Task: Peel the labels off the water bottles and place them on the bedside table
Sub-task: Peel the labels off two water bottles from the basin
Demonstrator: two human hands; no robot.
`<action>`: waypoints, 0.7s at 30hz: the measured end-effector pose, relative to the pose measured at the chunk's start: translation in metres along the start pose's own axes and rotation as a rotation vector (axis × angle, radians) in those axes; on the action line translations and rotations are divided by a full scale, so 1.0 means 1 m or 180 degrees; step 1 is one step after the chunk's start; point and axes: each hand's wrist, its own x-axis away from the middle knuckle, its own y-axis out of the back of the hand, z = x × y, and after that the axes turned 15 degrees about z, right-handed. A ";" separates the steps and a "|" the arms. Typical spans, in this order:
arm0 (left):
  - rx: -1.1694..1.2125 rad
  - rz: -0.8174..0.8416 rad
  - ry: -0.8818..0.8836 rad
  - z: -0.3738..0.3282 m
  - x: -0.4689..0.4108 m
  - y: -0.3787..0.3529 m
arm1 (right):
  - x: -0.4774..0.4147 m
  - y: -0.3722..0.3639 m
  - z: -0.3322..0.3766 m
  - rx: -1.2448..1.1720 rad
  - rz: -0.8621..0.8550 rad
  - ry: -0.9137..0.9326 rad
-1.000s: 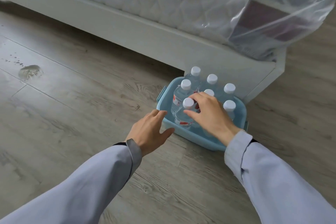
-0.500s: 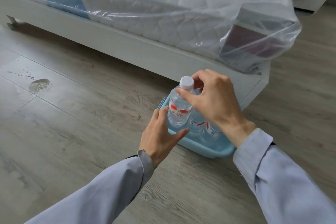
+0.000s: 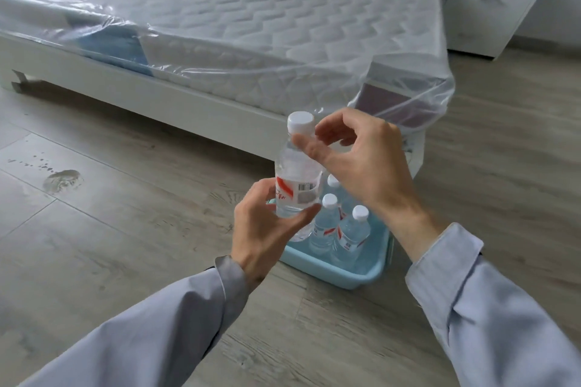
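A clear water bottle with a white cap and a red-and-white label is held upright above the floor. My left hand wraps its lower body from below. My right hand pinches its neck just under the cap. Below them sits a light blue plastic basin on the floor, holding several more capped, labelled bottles; my hands hide some of them. The white bedside table stands at the top right, beyond the bed.
A white bed frame with a quilted mattress under clear plastic wrap fills the upper half; its corner is right behind the basin. Grey wood-look floor spreads left and right, with a dusty footprint at the left.
The bottle has risen out of the basin to chest height in my right hand. My left hand has come up and closed around its lower body. The view has tilted up.
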 end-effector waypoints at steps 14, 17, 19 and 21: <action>0.1102 0.1463 -0.0257 -0.040 -0.011 0.059 | 0.022 0.026 -0.015 -0.1780 0.1094 0.0163; 0.1183 0.1516 -0.0283 -0.042 -0.012 0.062 | 0.025 0.026 -0.013 -0.1773 0.0991 0.0158; 0.1217 0.1523 -0.0294 -0.042 -0.013 0.063 | 0.026 0.026 -0.013 -0.1810 0.0940 0.0156; 0.1241 0.1525 -0.0323 -0.042 -0.014 0.064 | 0.028 0.025 -0.011 -0.1838 0.0907 0.0200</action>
